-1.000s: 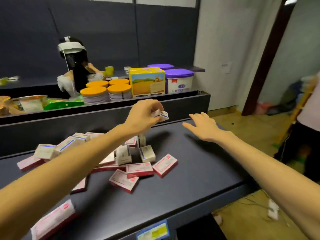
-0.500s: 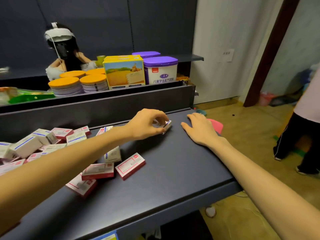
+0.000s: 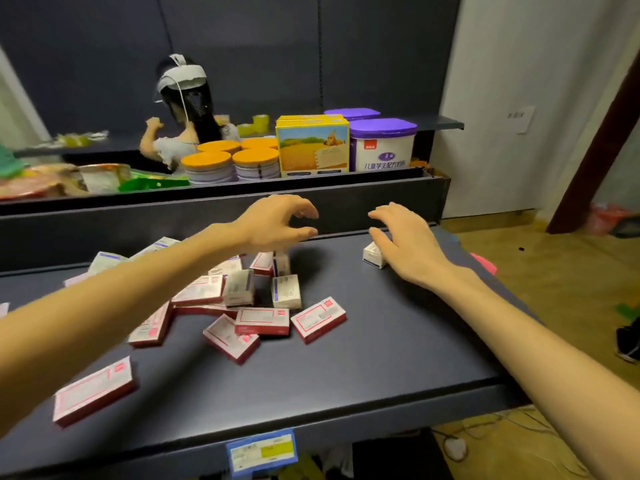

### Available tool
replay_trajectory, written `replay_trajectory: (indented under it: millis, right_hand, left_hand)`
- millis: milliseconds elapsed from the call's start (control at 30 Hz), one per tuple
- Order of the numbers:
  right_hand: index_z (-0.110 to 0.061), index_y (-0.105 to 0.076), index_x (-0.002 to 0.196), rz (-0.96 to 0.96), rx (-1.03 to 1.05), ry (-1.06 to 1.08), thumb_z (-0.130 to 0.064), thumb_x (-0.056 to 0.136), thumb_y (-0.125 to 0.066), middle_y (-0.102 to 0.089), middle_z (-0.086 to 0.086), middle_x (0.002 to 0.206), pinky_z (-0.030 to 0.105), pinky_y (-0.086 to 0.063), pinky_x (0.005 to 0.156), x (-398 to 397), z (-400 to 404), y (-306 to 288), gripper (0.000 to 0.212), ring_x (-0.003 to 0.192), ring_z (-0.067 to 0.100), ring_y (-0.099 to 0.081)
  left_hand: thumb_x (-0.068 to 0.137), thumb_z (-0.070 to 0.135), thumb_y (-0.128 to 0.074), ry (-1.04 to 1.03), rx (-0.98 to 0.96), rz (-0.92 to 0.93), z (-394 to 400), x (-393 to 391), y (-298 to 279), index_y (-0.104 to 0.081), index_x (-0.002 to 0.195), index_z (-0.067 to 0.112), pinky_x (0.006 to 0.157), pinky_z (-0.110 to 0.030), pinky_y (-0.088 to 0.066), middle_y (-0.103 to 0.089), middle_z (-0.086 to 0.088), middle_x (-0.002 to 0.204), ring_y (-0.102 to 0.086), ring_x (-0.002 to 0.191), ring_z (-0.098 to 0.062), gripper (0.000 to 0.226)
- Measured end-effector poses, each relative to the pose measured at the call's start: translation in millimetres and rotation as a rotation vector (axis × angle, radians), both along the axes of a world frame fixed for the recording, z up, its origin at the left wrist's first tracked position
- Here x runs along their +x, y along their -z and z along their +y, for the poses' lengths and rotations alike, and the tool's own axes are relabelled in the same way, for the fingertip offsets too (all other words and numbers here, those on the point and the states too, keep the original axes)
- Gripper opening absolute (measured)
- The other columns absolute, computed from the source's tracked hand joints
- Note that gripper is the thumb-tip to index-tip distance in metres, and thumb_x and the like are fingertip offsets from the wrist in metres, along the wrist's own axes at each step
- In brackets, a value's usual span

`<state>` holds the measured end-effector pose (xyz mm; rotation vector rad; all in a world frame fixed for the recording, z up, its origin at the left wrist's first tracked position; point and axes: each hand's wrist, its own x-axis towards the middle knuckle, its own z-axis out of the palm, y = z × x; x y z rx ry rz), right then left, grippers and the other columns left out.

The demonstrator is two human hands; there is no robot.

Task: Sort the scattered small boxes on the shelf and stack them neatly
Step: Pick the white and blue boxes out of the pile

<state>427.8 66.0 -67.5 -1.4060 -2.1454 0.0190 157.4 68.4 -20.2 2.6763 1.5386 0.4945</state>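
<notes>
Several small boxes lie scattered in a heap (image 3: 242, 299) on the dark shelf (image 3: 381, 358), red-and-white flat ones and white ones with blue stripes. One red-and-white box (image 3: 92, 391) lies apart at the front left. A single small white box (image 3: 374, 255) sits alone at the back right of the shelf. My right hand (image 3: 408, 242) rests over it with fingers spread, touching its right side. My left hand (image 3: 277, 221) hovers above the back of the heap, fingers curled apart, holding nothing.
Behind the shelf a higher ledge carries orange-lidded tins (image 3: 254, 161), a yellow carton (image 3: 311, 145), a purple-lidded tub (image 3: 382, 143) and snack bags (image 3: 104, 176). Another person (image 3: 187, 112) wearing a headset stands beyond it. A price label (image 3: 261, 452) hangs on the shelf's front edge.
My left hand has let go of the small white box at the back right and drawn back left over the heap. My right hand now rests against that box.
</notes>
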Motion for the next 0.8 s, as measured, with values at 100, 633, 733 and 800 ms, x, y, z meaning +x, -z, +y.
replay_trajectory:
  millis: [100, 633, 733, 800]
  right_hand:
    - [-0.017, -0.053, 0.141, -0.004, 0.035, -0.116, -0.030, 0.101, -0.054, -0.052, 0.003, 0.147, 0.044, -0.028, 0.119, -50.0, -8.6, -11.4, 0.042, 0.145, 0.022, -0.034]
    - [-0.022, -0.055, 0.139, -0.079, -0.024, -0.405, -0.034, 0.090, -0.063, -0.059, -0.002, 0.139, 0.041, -0.040, 0.107, -295.3, -44.3, -26.0, 0.051, 0.132, 0.020, -0.047]
    - [-0.023, -0.054, 0.140, -0.126, -0.045, -0.426, -0.035, 0.086, -0.067, -0.056, -0.003, 0.142, 0.042, -0.039, 0.109, -319.8, -40.9, -22.6, 0.058, 0.134, 0.019, -0.045]
    - [-0.023, -0.054, 0.141, -0.215, -0.037, -0.450, -0.033, 0.085, -0.069, -0.057, -0.002, 0.141, 0.043, -0.039, 0.109, -330.9, -37.5, -19.8, 0.059, 0.134, 0.020, -0.044]
  left_hand:
    - [0.093, 0.045, -0.066, -0.118, 0.027, -0.044, -11.6, -43.0, -9.2, -0.067, 0.124, 0.022, 0.093, -0.036, -0.055, -0.070, 0.003, 0.123, -0.065, 0.109, -0.014, 0.038]
    - [0.092, 0.047, -0.064, -0.493, -0.086, -0.062, -92.1, -269.6, -1.2, -0.069, 0.119, 0.024, 0.089, -0.036, -0.055, -0.070, 0.006, 0.118, -0.067, 0.102, -0.014, 0.036]
    - [0.090, 0.054, -0.065, -0.474, -0.129, -0.041, -99.4, -288.8, 6.2, -0.066, 0.124, 0.023, 0.092, -0.038, -0.053, -0.067, 0.004, 0.123, -0.064, 0.106, -0.015, 0.046]
    - [0.089, 0.055, -0.066, -0.445, -0.145, -0.057, -103.4, -297.7, 11.9, -0.065, 0.124, 0.024, 0.092, -0.038, -0.054, -0.065, 0.006, 0.122, -0.062, 0.107, -0.013, 0.047]
